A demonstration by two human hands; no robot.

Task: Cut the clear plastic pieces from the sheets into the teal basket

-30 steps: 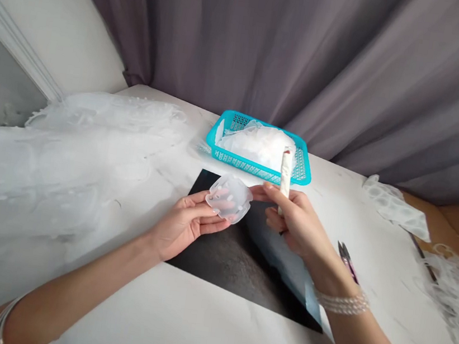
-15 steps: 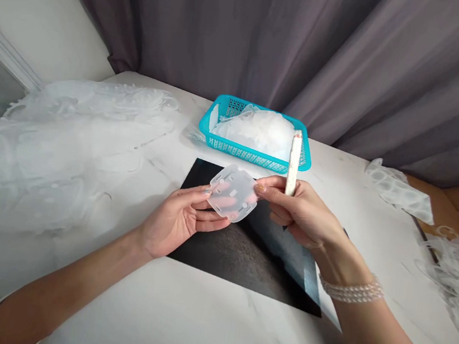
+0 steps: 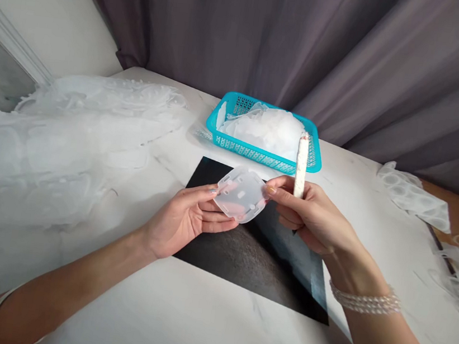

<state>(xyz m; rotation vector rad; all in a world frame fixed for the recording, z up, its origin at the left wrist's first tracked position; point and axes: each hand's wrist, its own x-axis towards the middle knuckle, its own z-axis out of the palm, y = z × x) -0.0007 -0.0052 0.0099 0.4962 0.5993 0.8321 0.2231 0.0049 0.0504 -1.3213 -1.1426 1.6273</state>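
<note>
A small clear plastic piece (image 3: 242, 194), rounded and square with little slots, is held above a black mat (image 3: 244, 253) on the white table. My left hand (image 3: 189, 217) cups it from below and the left, fingers closed around its edge. My right hand (image 3: 312, 217) grips a white stick-shaped tool (image 3: 301, 164) that points upward, and its fingertips also pinch the right edge of the plastic piece.
A turquoise basket (image 3: 257, 154) with several clear plastic pieces stands behind the mat. A large heap of clear plastic sheeting (image 3: 48, 137) fills the left of the table. More plastic scraps (image 3: 414, 196) lie at the right. A grey curtain (image 3: 313, 47) hangs behind.
My right hand has closed in on the plastic piece and now pinches its right edge. The piece has tilted a little between both hands. The camera view has shifted slightly.
</note>
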